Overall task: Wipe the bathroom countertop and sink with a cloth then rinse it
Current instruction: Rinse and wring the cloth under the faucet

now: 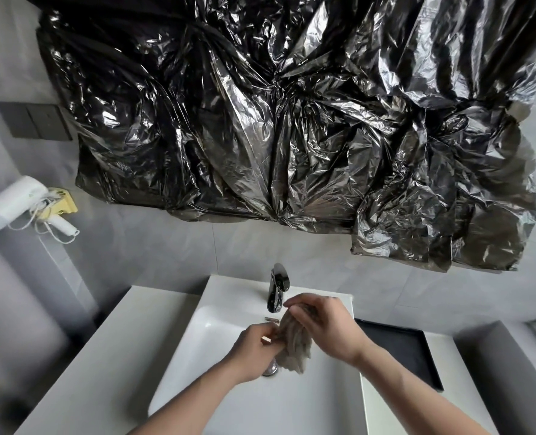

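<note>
Over the sink (244, 400), below the faucet (277, 288), both hands' fingers are clamping the cloth (293, 348): left hand (254, 350) low, right hand (323, 324) high. It is looking limp, soaked, probably heavy; gripping its bunched middle seems best.

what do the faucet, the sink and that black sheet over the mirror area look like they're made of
The faucet looks like polished chrome-plated metal: dark mirror-like reflections and sharp highlights. The sink looks like glazed white ceramic, smooth with soft glossy sheen, though a moulded resin is possible. The black sheet looks like thin plastic film, probably bin-bag material: fine crinkles, gathered folds and a silvery shine.
</note>
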